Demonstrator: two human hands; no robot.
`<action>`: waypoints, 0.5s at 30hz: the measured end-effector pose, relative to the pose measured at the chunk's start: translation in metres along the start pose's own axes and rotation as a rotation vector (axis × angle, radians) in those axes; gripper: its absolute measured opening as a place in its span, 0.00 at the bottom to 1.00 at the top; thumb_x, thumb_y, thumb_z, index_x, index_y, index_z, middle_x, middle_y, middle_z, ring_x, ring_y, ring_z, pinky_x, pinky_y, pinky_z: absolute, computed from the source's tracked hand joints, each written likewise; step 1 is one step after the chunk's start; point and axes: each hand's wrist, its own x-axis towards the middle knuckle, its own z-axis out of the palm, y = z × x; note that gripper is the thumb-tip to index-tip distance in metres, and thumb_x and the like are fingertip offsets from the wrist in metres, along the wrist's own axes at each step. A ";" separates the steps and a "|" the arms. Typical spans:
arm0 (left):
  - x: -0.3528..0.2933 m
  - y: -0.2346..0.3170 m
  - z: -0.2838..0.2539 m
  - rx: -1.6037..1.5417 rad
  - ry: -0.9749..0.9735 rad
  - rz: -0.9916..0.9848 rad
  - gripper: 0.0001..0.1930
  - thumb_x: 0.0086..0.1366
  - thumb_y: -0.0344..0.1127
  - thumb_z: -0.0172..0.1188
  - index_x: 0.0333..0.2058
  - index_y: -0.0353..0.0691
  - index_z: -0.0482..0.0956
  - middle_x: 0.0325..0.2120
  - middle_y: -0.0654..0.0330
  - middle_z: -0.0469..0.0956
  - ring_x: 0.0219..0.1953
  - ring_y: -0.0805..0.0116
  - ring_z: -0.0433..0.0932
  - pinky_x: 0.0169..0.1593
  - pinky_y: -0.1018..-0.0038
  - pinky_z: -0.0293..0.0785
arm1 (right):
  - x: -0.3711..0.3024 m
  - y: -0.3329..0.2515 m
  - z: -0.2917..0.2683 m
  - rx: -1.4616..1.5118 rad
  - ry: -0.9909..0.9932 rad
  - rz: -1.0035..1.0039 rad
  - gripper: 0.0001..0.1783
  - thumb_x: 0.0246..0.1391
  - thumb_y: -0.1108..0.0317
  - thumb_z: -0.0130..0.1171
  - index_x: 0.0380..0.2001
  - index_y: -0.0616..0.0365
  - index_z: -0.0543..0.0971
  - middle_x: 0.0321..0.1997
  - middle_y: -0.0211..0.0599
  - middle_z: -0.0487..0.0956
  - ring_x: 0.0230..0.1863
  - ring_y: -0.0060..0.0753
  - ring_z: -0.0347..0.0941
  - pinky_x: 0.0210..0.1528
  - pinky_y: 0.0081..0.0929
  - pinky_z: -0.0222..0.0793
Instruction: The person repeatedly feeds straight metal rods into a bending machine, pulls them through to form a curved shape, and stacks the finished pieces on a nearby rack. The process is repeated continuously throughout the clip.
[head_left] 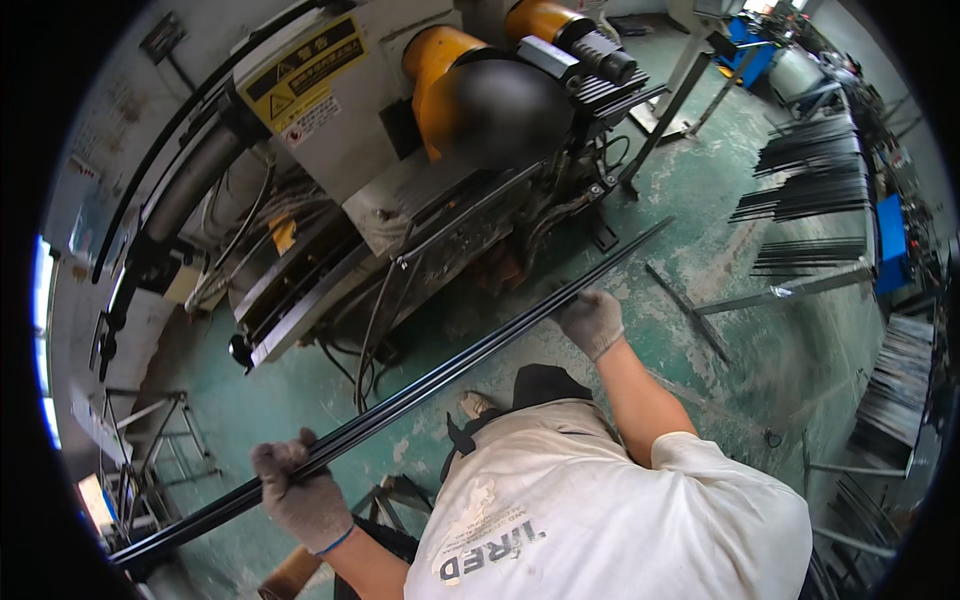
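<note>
A long bundle of several thin dark metal bars (pixel 432 382) runs slantwise from the lower left to the upper right in front of my body. My left hand (pixel 303 492), in a grey work glove with a blue cuff edge, is closed round the bundle toward its lower left part. Farther along, my right hand (pixel 592 324) in a pale glove grips the same bars from the near side. Its fingertips are partly hidden behind them. Beyond my right hand the bars taper off over the green floor.
A large machine (pixel 345 140) with orange housings (pixel 432 85) and hanging cables stands just ahead. To the right, a rack (pixel 785 292) bears many dark bars (pixel 815 170). A metal frame stand (pixel 165 432) is at the left. Green floor (pixel 640 285) shows between.
</note>
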 end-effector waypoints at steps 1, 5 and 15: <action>0.012 -0.012 -0.004 -0.038 -0.004 -0.069 0.12 0.82 0.42 0.64 0.45 0.37 0.82 0.29 0.62 0.72 0.36 0.60 0.76 0.65 0.53 0.74 | 0.012 0.002 0.021 0.065 0.245 -0.037 0.21 0.69 0.78 0.54 0.64 0.69 0.76 0.65 0.56 0.81 0.64 0.63 0.80 0.75 0.66 0.75; 0.042 -0.019 -0.016 -0.136 -0.155 -0.216 0.13 0.83 0.41 0.63 0.50 0.34 0.82 0.36 0.57 0.83 0.45 0.51 0.85 0.75 0.43 0.71 | 0.047 0.000 0.083 -0.144 0.415 -0.253 0.08 0.75 0.79 0.51 0.52 0.67 0.77 0.55 0.52 0.83 0.57 0.59 0.85 0.68 0.68 0.83; 0.113 0.032 -0.067 0.027 -0.112 0.022 0.18 0.81 0.40 0.65 0.58 0.31 0.84 0.48 0.53 0.87 0.58 0.50 0.84 0.72 0.48 0.76 | 0.109 -0.096 0.156 -0.433 0.359 -0.480 0.24 0.70 0.66 0.75 0.60 0.64 0.77 0.48 0.45 0.88 0.47 0.46 0.87 0.51 0.48 0.86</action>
